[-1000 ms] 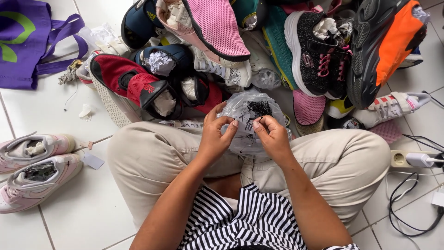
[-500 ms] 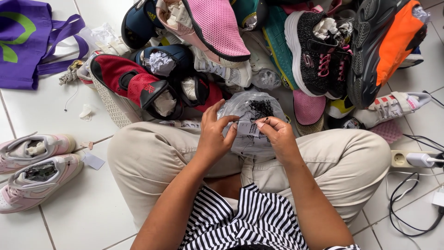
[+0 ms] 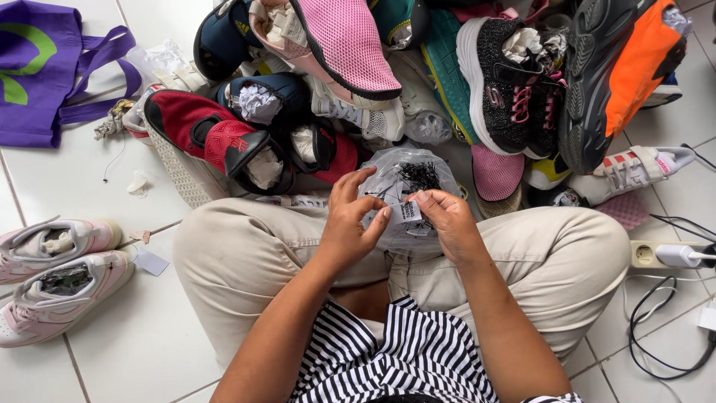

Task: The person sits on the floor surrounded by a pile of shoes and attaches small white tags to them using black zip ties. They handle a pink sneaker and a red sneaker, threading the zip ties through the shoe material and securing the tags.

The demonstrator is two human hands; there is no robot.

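While the person sits cross-legged on the white tile floor [image 3: 112, 351], both hands work at a clear plastic bag [image 3: 406, 186] resting on the lap between the knees, just in front of a heap of shoes. The left hand [image 3: 350, 224] is curled around the bag's left side, thumb and fingers closed on the thin film; the right hand [image 3: 447, 224] pinches a small tag [image 3: 409, 212] against the bag's front. Inside the bag a dark bundle of thin tag fasteners [image 3: 419, 176] shows through. The step in hand looks like sorting out 1 tag or fastener at the bag, a job that calls for fine fingertip work on slippery film. Room is tight ahead: a red and black high-top [image 3: 212, 138] and a black and pink sneaker [image 3: 503, 82] crowd the far side. To the left the floor opens up before 2 pale pink sneakers [image 3: 56, 272]; to the right a power strip [image 3: 652, 255] and its black cables lie near the knee.
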